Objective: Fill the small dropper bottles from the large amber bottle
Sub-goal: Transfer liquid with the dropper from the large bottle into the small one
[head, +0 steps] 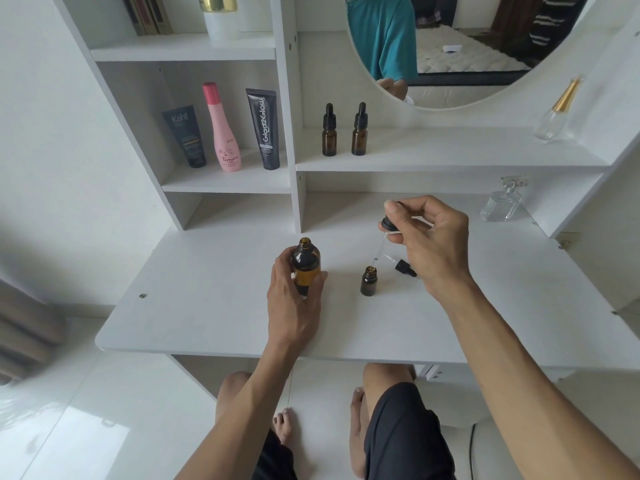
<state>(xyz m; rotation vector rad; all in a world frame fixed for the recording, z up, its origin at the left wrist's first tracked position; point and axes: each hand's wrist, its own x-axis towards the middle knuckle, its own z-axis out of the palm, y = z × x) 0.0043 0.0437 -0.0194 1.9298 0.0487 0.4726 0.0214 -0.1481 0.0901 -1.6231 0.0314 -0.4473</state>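
The large amber bottle (305, 261) stands uncapped on the white table (194, 306), and my left hand (294, 303) wraps around its body. To its right stands a small amber dropper bottle (368, 280), open at the top. My right hand (426, 237) pinches a black-capped dropper (387, 226); its glass tube slants down with the tip just above the small bottle's mouth. A second black dropper cap (406, 267) lies on the table beside the small bottle. Two capped small dropper bottles (329, 131) (359, 130) stand on the shelf behind.
Three cosmetic containers stand in the left cubby: a dark tube (185, 136), a pink bottle (221, 129) and a black tube (266, 129). A clear perfume bottle (504, 200) sits at the table's back right. A round mirror (467, 46) hangs above the shelf.
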